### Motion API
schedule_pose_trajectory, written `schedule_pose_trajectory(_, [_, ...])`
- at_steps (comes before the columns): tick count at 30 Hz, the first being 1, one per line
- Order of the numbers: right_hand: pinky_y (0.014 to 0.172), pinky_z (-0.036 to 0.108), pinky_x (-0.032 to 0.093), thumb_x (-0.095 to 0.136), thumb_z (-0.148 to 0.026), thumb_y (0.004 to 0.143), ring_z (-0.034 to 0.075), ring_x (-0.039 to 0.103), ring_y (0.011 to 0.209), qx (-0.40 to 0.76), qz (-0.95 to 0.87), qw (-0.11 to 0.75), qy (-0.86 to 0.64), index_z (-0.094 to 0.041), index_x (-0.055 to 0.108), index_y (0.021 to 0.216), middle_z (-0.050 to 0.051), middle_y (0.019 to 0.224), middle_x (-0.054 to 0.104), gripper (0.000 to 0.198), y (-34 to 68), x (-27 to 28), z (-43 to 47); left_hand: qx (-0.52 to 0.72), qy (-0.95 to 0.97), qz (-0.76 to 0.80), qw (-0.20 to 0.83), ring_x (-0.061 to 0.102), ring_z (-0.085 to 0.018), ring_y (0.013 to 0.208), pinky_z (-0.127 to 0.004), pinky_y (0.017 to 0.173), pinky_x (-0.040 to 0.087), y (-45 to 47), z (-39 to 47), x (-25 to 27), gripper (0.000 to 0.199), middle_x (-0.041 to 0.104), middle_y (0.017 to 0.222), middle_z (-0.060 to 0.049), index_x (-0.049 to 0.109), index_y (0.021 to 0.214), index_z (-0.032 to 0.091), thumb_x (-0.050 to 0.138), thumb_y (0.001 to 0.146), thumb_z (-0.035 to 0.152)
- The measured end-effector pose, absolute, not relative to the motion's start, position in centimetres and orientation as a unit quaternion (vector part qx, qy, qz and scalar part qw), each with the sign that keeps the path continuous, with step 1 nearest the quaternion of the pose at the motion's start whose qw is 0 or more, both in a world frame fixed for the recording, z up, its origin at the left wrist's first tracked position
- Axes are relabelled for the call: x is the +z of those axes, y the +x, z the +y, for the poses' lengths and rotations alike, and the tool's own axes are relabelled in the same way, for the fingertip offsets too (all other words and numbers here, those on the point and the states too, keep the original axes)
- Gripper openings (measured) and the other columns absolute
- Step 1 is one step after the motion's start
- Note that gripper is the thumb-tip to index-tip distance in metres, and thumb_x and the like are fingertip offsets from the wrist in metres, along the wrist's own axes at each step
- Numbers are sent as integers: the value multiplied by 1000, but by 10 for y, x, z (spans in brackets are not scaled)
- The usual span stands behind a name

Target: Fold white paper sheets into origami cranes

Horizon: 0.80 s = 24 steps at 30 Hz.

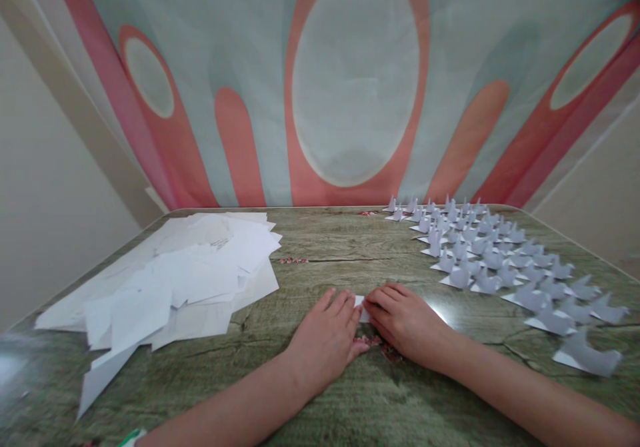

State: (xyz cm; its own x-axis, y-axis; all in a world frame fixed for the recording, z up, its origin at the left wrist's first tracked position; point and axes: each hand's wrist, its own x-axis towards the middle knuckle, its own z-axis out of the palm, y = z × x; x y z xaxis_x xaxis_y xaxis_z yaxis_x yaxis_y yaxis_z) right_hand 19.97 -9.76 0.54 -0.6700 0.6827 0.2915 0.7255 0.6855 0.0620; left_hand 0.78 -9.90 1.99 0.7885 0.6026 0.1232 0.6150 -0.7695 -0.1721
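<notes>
A small piece of white paper (359, 304) lies on the table between my two hands, mostly covered by them. My left hand (325, 330) rests flat at its left side, fingers stretched out and their tips at the paper's edge. On the other side, my right hand (403, 317) has its fingers bent and pressed together over the paper's right part. How the paper is folded is hidden under the fingers.
Loose white sheets (200, 274) lie in a spread pile on the left. Many folded paper birds (470, 247) stand in rows along the right side. The wood-patterned table (330, 234) meets a wall hanging (355, 87) with pink shapes at its back edge.
</notes>
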Motion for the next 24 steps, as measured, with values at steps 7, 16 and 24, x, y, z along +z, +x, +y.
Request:
schedule_pose_trajectory(7, [81, 36, 40, 56, -20, 81, 20, 54, 85, -70, -909, 120, -393, -15, 62, 95, 7, 87, 60, 16, 201, 10, -97, -11, -941, -327, 86, 42, -25, 120, -37, 100, 31, 4, -106, 31, 46, 53, 124, -14, 56, 114, 8, 43, 87, 43])
schedule_pose_trajectory(16, [80, 37, 42, 55, -29, 83, 20, 55, 86, -28, -912, 173, -370, -18, 62, 101, 8, 90, 61, 22, 210, 10, -96, -90, -964, -230, -93, 58, -17, 100, -31, 92, 41, -14, -74, 40, 26, 64, 107, -7, 64, 99, 15, 40, 88, 21])
schedule_pose_trajectory(24, [82, 38, 41, 53, -29, 85, 20, 54, 90, 6, -915, 177, -362, -19, 61, 104, 7, 95, 62, 23, 213, 12, -95, -144, -949, -221, -172, 56, -15, 100, -29, 94, 39, -19, -63, 35, 28, 67, 101, -6, 65, 98, 14, 39, 89, 18])
